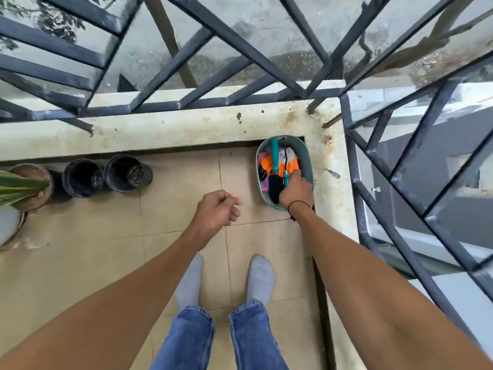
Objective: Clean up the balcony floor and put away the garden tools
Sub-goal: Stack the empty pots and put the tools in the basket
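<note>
Our teal tub [306, 156] sat in the balcony corner against the ledge [186, 129], and everything else is placed from it. Inside lay a trowel [274, 172], its long axis running from the ledge toward our feet, teal handle at the far end, black blade nearest us. Beside it lay a thinner teal-handled tool [286, 174], roughly parallel, on orange cloth [265, 164]. Our right hand [297, 192] reached into the tub's near end, fingers curled round that thinner tool. Our left hand [217, 209] hovered left of the tub, loosely curled, holding nothing. We judged the tools nearly stowed; two black pots [106, 177] stood further left.
</note>
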